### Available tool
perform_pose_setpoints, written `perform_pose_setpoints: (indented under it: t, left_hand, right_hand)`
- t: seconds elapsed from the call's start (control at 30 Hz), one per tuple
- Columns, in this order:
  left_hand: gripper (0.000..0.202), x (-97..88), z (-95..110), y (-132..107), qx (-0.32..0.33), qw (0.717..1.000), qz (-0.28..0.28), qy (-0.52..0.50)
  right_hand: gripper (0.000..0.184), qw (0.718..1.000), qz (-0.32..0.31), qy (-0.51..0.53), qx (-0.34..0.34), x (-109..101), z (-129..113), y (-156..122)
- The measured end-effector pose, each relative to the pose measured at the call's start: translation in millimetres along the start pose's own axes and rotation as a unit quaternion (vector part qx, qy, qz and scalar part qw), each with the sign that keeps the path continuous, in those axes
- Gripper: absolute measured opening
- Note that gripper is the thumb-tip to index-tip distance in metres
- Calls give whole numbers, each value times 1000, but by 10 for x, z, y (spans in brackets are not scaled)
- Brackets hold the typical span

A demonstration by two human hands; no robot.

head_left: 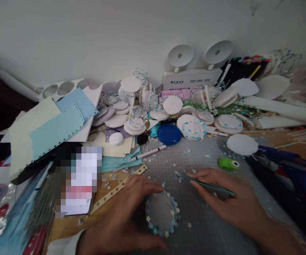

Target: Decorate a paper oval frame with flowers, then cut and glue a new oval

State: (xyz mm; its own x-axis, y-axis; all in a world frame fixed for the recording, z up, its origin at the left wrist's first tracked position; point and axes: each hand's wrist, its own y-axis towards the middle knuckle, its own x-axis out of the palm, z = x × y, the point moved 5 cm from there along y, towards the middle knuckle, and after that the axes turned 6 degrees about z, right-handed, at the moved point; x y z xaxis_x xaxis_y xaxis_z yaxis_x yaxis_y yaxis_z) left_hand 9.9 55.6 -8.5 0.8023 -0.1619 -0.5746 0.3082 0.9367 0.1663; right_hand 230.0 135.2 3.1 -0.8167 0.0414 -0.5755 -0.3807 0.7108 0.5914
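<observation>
My left hand (127, 216) curves around a small ring (178, 214) trimmed with blue and white paper flowers. Its fingers reach the ring's upper edge and the thumb lies along the lower edge; the contact is partly blurred. Between my right thumb and fingers is a pair of green tweezers (216, 187), the right hand (229, 198) pinching it. The tweezer tips point left at a small pile of cut paper flowers (178, 177) on the grey cutting mat (195, 152), just above and right of the ring. Whether the tips grip a flower is unclear.
A green paper punch (228, 164) sits right, beside a blue glue gun (288, 159). A blue lid (169, 134) and a marker (150, 152) lie ahead. Many white paper discs (172, 104) crowd the back. To the left are a phone (82, 184) and punched paper sheets (58, 131).
</observation>
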Motion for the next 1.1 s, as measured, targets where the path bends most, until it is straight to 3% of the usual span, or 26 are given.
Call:
perform_pose_setpoints:
  t: [0.53, 0.83, 1.1]
  left_hand:
    - [85, -15, 40, 48, -12, 999, -1, 45]
    - [79, 0, 59, 24, -12, 1000, 4, 26]
    - [82, -2, 52, 29, 7, 1000, -16, 20]
  right_hand:
    - [15, 997, 36, 40, 52, -87, -3, 4]
    - [16, 1000, 3, 4, -17, 34, -38, -28]
    - [11, 986, 72, 70, 133, -129, 14, 43]
